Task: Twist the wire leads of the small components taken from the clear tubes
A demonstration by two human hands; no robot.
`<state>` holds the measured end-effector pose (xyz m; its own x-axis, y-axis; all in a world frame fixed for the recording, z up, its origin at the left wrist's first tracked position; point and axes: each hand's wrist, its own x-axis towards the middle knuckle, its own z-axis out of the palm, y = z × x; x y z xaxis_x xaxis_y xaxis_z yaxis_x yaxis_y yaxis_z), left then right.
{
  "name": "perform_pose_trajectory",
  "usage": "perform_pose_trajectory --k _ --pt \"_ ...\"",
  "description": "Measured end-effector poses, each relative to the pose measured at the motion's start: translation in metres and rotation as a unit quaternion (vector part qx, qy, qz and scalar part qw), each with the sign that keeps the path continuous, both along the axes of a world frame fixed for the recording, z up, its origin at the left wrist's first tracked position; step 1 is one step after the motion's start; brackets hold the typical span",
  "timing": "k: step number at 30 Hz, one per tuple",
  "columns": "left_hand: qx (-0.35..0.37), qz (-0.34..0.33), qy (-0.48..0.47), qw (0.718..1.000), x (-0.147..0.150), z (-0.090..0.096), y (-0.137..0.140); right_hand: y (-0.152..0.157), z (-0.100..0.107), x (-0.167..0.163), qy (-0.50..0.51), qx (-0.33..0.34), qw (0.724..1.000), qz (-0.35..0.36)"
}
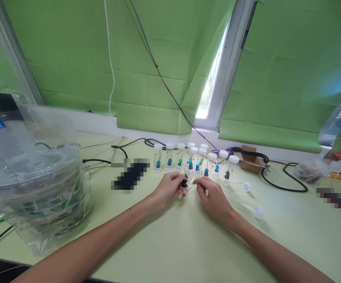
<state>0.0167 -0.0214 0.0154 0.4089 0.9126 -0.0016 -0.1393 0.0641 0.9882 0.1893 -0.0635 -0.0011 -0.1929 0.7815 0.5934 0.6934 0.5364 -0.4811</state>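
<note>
My left hand (168,189) is closed on a small black piece (184,181), pinched between thumb and fingers; its exact kind is too small to make out. Close beside it, my right hand (213,198) pinches the end of a thin rod (190,188), which slants down toward the left fingertips. Just behind both hands stand several clear tubes (169,154) with white caps. Inside them are small blue or green pieces with thin rods, and the tube (227,169) at the right end holds a dark one. Two clear capped tubes (245,206) lie beside my right forearm.
A large round object in a clear plastic bag (40,184) fills the left side. Behind the tubes are a small open cardboard box (250,163) and black cables (288,189). Pixelated dark things (130,177) lie on the pale green table (170,251). Green blinds (170,94) hang behind.
</note>
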Motion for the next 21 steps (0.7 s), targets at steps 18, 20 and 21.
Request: perform_pose_trajectory --k 18,20,21 --pt "-0.011 -0.013 -0.020 1.000 -0.0003 -0.0023 0.0010 -0.0019 0.0028 0.0010 0.018 0.132 0.990 0.037" --pt "-0.027 -0.016 -0.024 0.999 0.0000 -0.0013 0.0002 -0.0024 0.0046 0.0021 0.018 0.151 0.988 0.018" --pt "-0.035 -0.018 -0.027 0.999 0.0002 -0.0011 -0.0001 -0.0029 0.0055 0.0026 0.018 0.161 0.987 0.010"
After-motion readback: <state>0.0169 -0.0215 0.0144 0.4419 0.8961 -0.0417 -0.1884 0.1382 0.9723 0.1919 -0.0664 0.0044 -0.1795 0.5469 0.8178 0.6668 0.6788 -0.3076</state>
